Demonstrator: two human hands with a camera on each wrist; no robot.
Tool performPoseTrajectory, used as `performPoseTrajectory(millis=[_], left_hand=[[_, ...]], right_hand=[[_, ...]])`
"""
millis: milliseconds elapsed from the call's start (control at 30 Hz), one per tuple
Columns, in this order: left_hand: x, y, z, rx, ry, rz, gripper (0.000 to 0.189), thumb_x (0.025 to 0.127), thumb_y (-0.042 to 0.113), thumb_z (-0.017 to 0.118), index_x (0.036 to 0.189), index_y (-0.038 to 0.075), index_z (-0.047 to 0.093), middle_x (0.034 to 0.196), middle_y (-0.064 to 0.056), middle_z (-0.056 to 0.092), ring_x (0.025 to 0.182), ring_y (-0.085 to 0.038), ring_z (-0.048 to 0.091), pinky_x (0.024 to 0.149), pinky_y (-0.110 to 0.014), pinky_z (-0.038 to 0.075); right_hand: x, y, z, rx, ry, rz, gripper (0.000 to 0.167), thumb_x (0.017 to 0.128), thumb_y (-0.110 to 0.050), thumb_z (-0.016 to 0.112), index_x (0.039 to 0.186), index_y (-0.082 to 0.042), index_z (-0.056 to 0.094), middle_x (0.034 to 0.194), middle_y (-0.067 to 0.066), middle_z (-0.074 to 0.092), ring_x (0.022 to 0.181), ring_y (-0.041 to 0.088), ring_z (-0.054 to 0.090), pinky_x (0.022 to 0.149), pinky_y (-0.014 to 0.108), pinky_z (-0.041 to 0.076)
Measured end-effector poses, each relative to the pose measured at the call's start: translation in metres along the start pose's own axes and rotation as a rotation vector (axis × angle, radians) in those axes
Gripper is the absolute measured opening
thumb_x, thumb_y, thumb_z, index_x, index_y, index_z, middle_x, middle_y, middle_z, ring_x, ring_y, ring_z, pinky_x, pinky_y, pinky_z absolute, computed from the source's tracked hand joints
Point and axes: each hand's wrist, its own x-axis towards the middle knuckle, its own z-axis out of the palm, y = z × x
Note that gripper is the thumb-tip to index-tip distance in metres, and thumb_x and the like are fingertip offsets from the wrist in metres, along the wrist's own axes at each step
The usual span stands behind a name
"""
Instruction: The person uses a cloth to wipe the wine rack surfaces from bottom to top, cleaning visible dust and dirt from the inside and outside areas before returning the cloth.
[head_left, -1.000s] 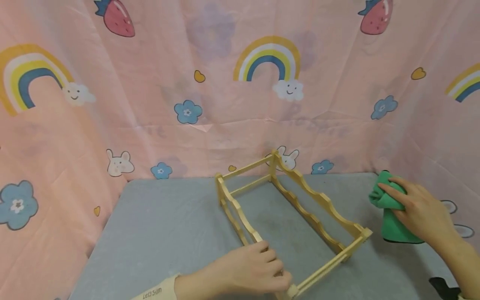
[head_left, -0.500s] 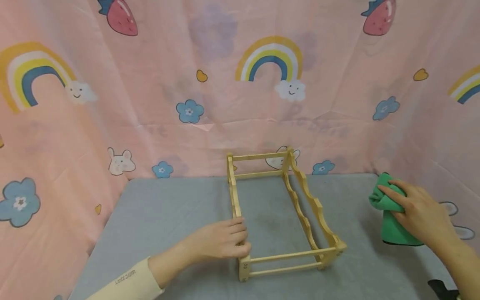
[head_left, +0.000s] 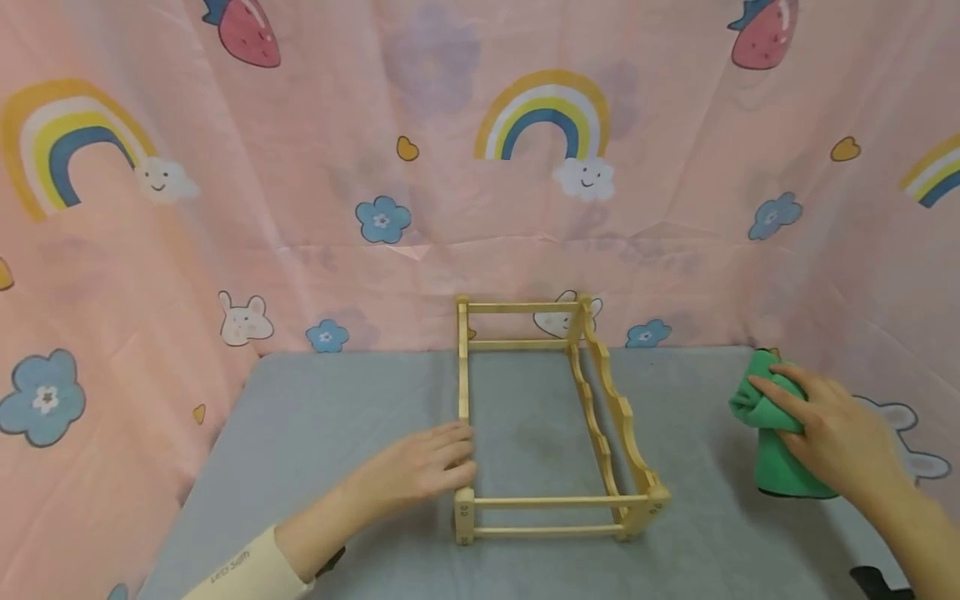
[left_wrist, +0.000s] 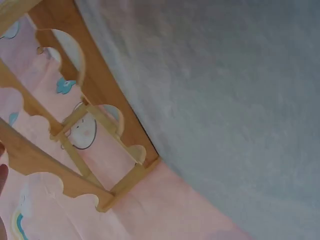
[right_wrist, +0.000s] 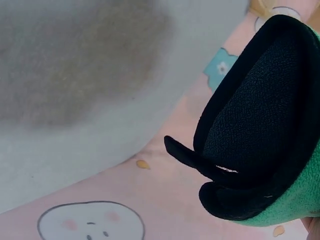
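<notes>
A light wooden rack (head_left: 551, 502) with wavy-edged side rails stands on the grey table. My left hand (head_left: 405, 471) grips its left top rail near the front corner, fingers curled over the wood. The left wrist view shows the scalloped side of the rack (left_wrist: 95, 60), with only fingertips (left_wrist: 2, 175) of that hand at the left edge. Off to the right, my right hand (head_left: 847, 437) holds a bunched green cloth (head_left: 787, 467) above the table, apart from the rack. In the right wrist view the cloth (right_wrist: 260, 110) shows a dark underside and black edging.
The grey table (head_left: 337, 417) reaches back to a pink printed curtain (head_left: 315, 167), which also hangs at both sides. The rack's far end is close to the back curtain. A black object (head_left: 877, 581), its kind unclear, shows at the lower right.
My left hand has turned the rack from a slant to nearly straight front to back, moving its near end left. The right hand with the cloth has hardly moved.
</notes>
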Motion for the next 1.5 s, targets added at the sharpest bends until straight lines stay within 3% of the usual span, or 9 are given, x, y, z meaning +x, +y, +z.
performPoseTrajectory(millis=[100, 233, 333, 500, 700, 933, 1200, 1333, 1500], left_hand=[[-0.003, 0.004, -0.001, -0.097, 0.046, -0.118, 0.029, 0.099, -0.014, 0.046, 0.11, 0.003, 0.066, 0.113, -0.012, 0.072, 0.116, -0.028, 0.069, 0.108, -0.039, 0.052], [-0.007, 0.011, -0.004, -0.182, 0.181, -0.255, 0.036, 0.096, -0.012, 0.042, 0.114, 0.001, 0.071, 0.115, -0.016, 0.073, 0.109, -0.03, 0.072, 0.101, -0.041, 0.057], [-0.007, 0.018, -0.007, -0.176, 0.271, -0.299, 0.037, 0.105, -0.001, 0.037, 0.112, 0.0, 0.073, 0.114, -0.017, 0.074, 0.106, -0.031, 0.072, 0.097, -0.042, 0.058], [-0.007, 0.031, -0.01, -0.187, 0.352, -0.303, 0.031, 0.108, 0.006, 0.045, 0.116, -0.004, 0.073, 0.113, -0.017, 0.074, 0.104, -0.031, 0.072, 0.095, -0.042, 0.059], [-0.011, 0.047, -0.01, -0.264, 0.343, -0.367, 0.037, 0.106, 0.029, 0.06, 0.122, -0.002, 0.071, 0.118, -0.016, 0.07, 0.107, -0.032, 0.07, 0.094, -0.043, 0.058], [-0.014, 0.056, -0.006, -0.266, 0.331, -0.394, 0.037, 0.097, 0.025, 0.073, 0.124, 0.0, 0.072, 0.123, -0.018, 0.07, 0.11, -0.033, 0.07, 0.095, -0.044, 0.059], [-0.014, 0.06, -0.004, -0.273, 0.333, -0.405, 0.03, 0.1, 0.02, 0.07, 0.124, 0.001, 0.072, 0.124, -0.016, 0.071, 0.11, -0.032, 0.071, 0.098, -0.044, 0.058], [-0.013, 0.061, -0.002, -0.264, 0.332, -0.403, 0.029, 0.101, 0.017, 0.068, 0.125, 0.001, 0.072, 0.123, -0.015, 0.072, 0.109, -0.031, 0.072, 0.097, -0.044, 0.058], [-0.011, 0.062, -0.002, -0.264, 0.331, -0.41, 0.026, 0.1, 0.016, 0.067, 0.122, 0.004, 0.074, 0.122, -0.014, 0.072, 0.107, -0.03, 0.072, 0.09, -0.044, 0.061]], right_hand=[[0.002, -0.007, -0.003, 0.007, 0.021, -0.02, 0.065, 0.074, -0.008, 0.085, 0.136, -0.014, 0.066, 0.134, 0.021, 0.056, 0.096, 0.045, 0.061, 0.058, 0.061, 0.054], [0.004, -0.018, -0.006, 0.026, 0.091, -0.078, 0.037, 0.104, -0.038, 0.063, 0.13, -0.012, 0.069, 0.129, 0.022, 0.06, 0.09, 0.044, 0.063, 0.057, 0.061, 0.054], [0.004, -0.028, -0.007, 0.043, 0.14, -0.13, 0.076, 0.109, -0.062, 0.019, 0.126, -0.011, 0.072, 0.126, 0.022, 0.063, 0.087, 0.043, 0.064, 0.054, 0.058, 0.054], [0.001, -0.043, -0.011, 0.055, 0.181, -0.184, 0.07, 0.111, -0.056, 0.022, 0.122, -0.009, 0.073, 0.127, 0.021, 0.065, 0.087, 0.04, 0.065, 0.05, 0.053, 0.055], [-0.001, -0.068, -0.02, 0.089, 0.232, -0.225, 0.064, 0.112, -0.049, 0.026, 0.117, -0.008, 0.075, 0.125, 0.021, 0.066, 0.087, 0.036, 0.066, 0.059, 0.043, 0.056], [-0.005, -0.097, -0.027, 0.149, 0.328, -0.324, 0.053, 0.112, -0.04, 0.036, 0.111, -0.006, 0.076, 0.116, 0.022, 0.07, 0.078, 0.032, 0.064, 0.065, 0.036, 0.05], [-0.021, -0.121, -0.034, 0.132, 0.21, -0.406, 0.054, 0.108, -0.042, 0.033, 0.116, -0.008, 0.074, 0.117, 0.021, 0.067, 0.08, 0.029, 0.063, 0.056, 0.038, 0.055], [-0.032, -0.133, -0.031, 0.153, 0.16, -0.439, 0.06, 0.108, -0.061, 0.037, 0.135, -0.018, 0.068, 0.13, 0.014, 0.061, 0.082, 0.022, 0.061, 0.059, 0.029, 0.052], [-0.041, -0.148, -0.022, 0.187, 0.12, -0.531, 0.049, 0.113, -0.052, 0.033, 0.147, -0.026, 0.056, 0.131, 0.01, 0.056, 0.081, 0.011, 0.056, 0.059, 0.017, 0.043]])
